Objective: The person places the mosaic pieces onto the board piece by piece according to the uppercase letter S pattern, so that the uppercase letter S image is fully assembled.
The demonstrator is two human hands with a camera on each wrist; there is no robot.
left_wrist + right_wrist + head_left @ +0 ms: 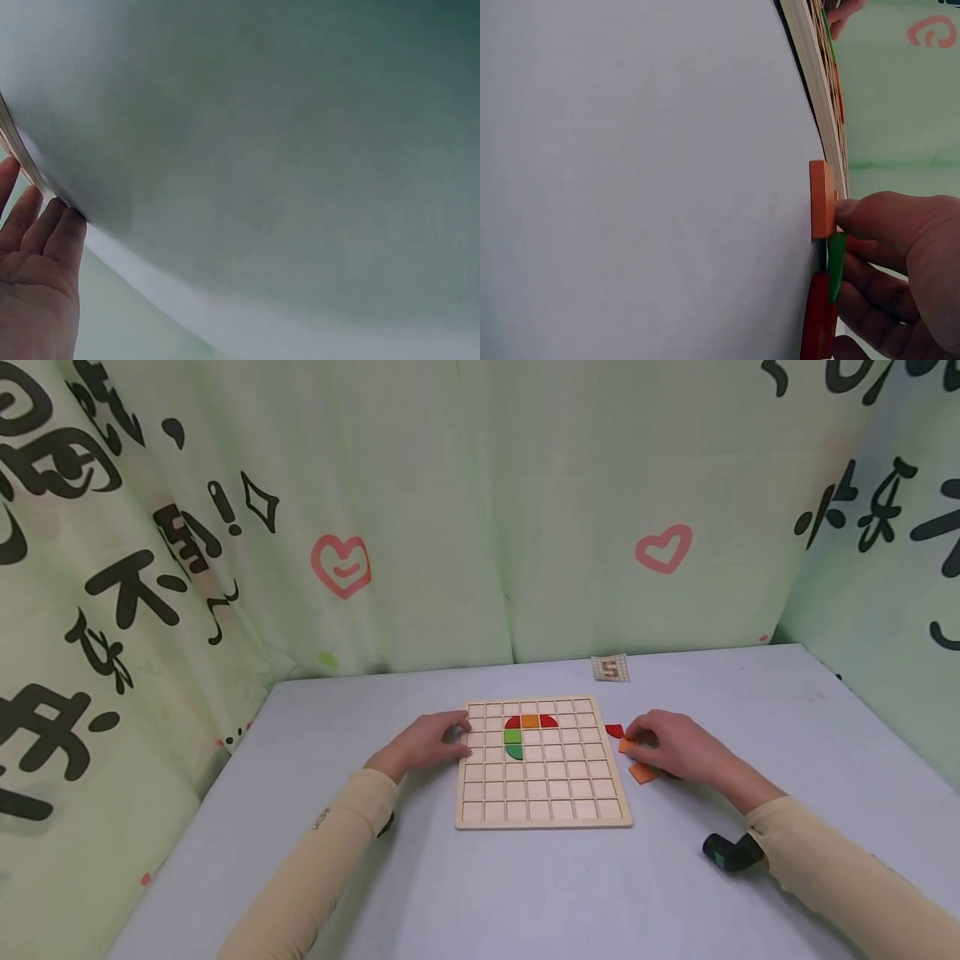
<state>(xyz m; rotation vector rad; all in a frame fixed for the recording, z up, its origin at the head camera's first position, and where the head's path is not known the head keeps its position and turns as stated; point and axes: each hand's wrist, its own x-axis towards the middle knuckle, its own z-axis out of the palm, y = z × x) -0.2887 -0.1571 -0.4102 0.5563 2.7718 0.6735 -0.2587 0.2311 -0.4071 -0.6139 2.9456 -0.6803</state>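
Observation:
A square wooden grid board (525, 814) lies on the table, with red, orange and green tiles in several upper cells, among them an orange square (530, 721) and a light green square (513, 737). My left hand (427, 743) rests against the board's left edge, fingers fairly straight; the left wrist view shows its fingertips (71, 216) at that edge. Right of the board, my right hand (678, 747) pinches an orange tile (626, 745) between thumb and fingers. Close by lie a red tile (615, 730) and another orange tile (643, 772). A green tile (837, 262) shows beside its fingers in the right wrist view.
A small patterned card (610, 668) lies at the table's back edge, behind the board. Pale green curtains (450, 510) with writing and hearts hang behind and beside the white tabletop (525, 893).

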